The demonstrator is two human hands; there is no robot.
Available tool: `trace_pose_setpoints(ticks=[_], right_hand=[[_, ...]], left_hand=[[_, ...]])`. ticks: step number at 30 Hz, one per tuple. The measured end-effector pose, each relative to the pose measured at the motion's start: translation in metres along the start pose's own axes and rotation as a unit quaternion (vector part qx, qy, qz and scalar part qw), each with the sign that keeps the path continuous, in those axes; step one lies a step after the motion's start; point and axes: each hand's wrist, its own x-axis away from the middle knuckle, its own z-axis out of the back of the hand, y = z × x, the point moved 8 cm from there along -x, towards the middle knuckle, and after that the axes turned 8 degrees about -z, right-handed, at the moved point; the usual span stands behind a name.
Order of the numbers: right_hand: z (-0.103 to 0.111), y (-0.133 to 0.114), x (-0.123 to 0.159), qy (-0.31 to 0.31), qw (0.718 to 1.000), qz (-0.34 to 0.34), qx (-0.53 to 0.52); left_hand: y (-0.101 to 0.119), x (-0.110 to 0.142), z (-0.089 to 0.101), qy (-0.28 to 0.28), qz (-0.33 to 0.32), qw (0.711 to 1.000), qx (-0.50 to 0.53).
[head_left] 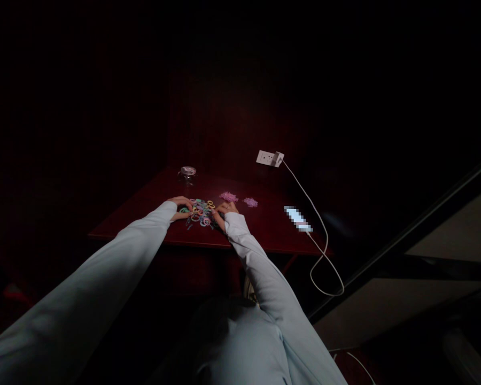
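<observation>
A loose heap of small colourful hair ties lies near the front edge of the dark red table, between my two hands. My left hand touches the heap's left side, thumb and fingers curved and apart. On the right side of the heap, my right hand has its thumb and fingers drawn together at the ties; whatever is between the fingertips is too small to make out. Just beyond that hand is a pile of pink bands. A smaller pile of purple-pink bands sits to its right.
A clear jar with a lid stands at the back left of the table. At the right, a lit phone is joined by a white cable to a wall socket. The cable loops below the table edge.
</observation>
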Motion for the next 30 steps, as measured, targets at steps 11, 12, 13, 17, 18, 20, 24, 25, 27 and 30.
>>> trace_pose_setpoints(ticks=[11, 12, 13, 17, 18, 20, 24, 25, 27, 30], right_hand=[[-0.0026, 0.0024, -0.0013, -0.004, 1.0, 0.002, 0.006], [-0.0026, 0.0027, -0.0011, -0.004, 1.0, 0.002, 0.006], [-0.0025, 0.0028, -0.0007, -0.004, 1.0, 0.003, 0.006], [-0.0013, 0.0039, 0.0002, -0.001, 1.0, 0.003, 0.002], [-0.0016, 0.0042, 0.0, -0.003, 1.0, 0.002, 0.0], [-0.0025, 0.0052, -0.0009, -0.006, 1.0, -0.001, -0.002], [-0.0042, 0.0059, -0.0028, -0.001, 1.0, -0.002, -0.004], [-0.0045, 0.0056, -0.0031, 0.001, 1.0, -0.001, -0.004], [-0.0052, 0.0048, -0.0037, 0.002, 1.0, 0.0, -0.002], [-0.0046, 0.0029, -0.0043, 0.003, 1.0, 0.002, 0.004]], left_hand=[[0.0001, -0.0024, -0.0044, -0.007, -0.009, 0.999, -0.043], [-0.0009, -0.0025, -0.0051, -0.006, -0.008, 0.999, -0.042], [-0.0018, -0.0026, -0.0056, -0.006, -0.005, 0.999, -0.041], [-0.0035, -0.0041, -0.0043, 0.007, 0.012, 0.999, -0.033], [-0.0029, -0.0045, -0.0033, 0.013, 0.017, 0.999, -0.029], [-0.0008, -0.005, -0.0015, 0.024, 0.023, 0.999, -0.02], [0.0019, -0.0034, 0.0014, 0.043, 0.038, 0.998, -0.01], [0.0014, -0.0024, 0.0022, 0.047, 0.047, 0.998, -0.011], [-0.0006, -0.0003, 0.0031, 0.051, 0.068, 0.996, -0.014], [-0.0029, 0.0023, 0.0038, 0.049, 0.099, 0.994, -0.018]])
